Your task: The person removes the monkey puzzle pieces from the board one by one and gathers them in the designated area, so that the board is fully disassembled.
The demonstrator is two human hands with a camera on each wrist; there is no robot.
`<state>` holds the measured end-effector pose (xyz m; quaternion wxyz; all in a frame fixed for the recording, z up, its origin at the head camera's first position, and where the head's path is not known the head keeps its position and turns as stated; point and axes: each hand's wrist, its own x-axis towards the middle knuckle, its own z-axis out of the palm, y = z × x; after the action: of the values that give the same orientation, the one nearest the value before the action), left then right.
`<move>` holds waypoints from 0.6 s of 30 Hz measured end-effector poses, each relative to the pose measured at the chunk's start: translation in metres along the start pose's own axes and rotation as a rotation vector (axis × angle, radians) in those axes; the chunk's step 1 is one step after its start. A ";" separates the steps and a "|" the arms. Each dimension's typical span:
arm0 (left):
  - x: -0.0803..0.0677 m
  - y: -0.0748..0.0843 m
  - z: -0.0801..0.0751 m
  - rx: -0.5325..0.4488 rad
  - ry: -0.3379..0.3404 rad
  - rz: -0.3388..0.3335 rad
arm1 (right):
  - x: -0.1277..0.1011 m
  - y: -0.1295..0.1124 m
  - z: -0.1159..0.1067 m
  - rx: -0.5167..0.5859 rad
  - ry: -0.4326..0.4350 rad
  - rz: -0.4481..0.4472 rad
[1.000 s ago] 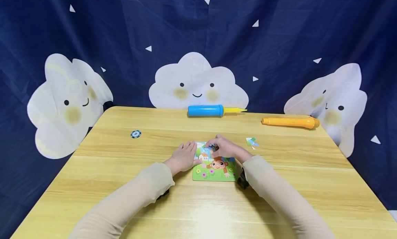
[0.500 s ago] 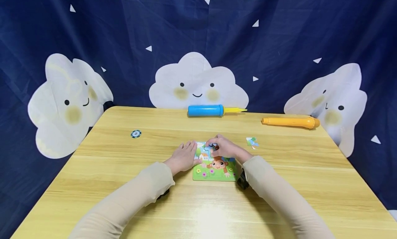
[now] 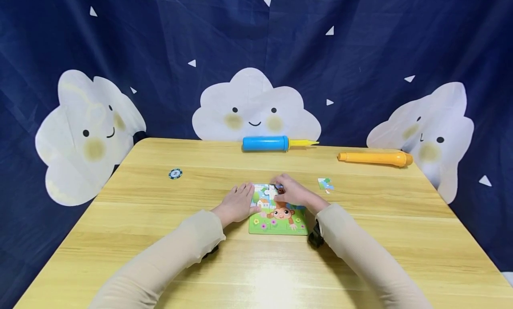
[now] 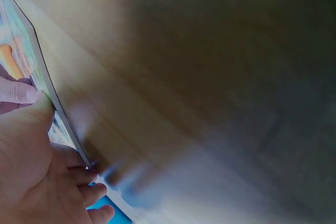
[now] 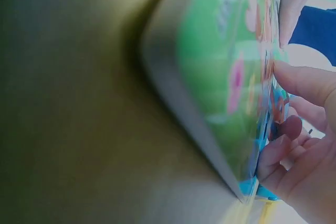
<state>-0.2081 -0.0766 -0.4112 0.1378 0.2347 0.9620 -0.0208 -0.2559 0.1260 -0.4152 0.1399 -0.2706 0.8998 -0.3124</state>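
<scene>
Centrally on the wooden table (image 3: pixel 140 220), the left hand (image 3: pixel 237 203) lies flat, fingers together, on the left edge of the monkey puzzle (image 3: pixel 278 220). Meanwhile the right hand (image 3: pixel 291 191) curls its fingers, pinching a puzzle piece (image 3: pixel 276 189) at the far edge.

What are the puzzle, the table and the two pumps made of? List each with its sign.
Puzzle: likely printed card or thin wood; flat board, matte colour print, grey edge in the right wrist view.
Table: wood or wood-look laminate; pale grain lines, soft sheen.
Blue pump and orange pump: probably plastic; smooth, evenly coloured, slightly glossy.
</scene>
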 end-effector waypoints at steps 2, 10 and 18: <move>-0.001 0.000 0.000 -0.002 0.003 0.002 | -0.001 0.002 0.000 0.020 0.014 -0.007; 0.001 -0.001 0.002 -0.003 0.002 -0.002 | 0.001 0.005 -0.001 0.119 0.011 0.003; 0.003 -0.001 0.002 0.018 -0.006 -0.001 | -0.001 0.006 -0.007 0.151 -0.061 0.068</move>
<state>-0.2112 -0.0766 -0.4138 0.1384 0.2356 0.9615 -0.0301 -0.2602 0.1335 -0.4135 0.1979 -0.2380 0.8776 -0.3660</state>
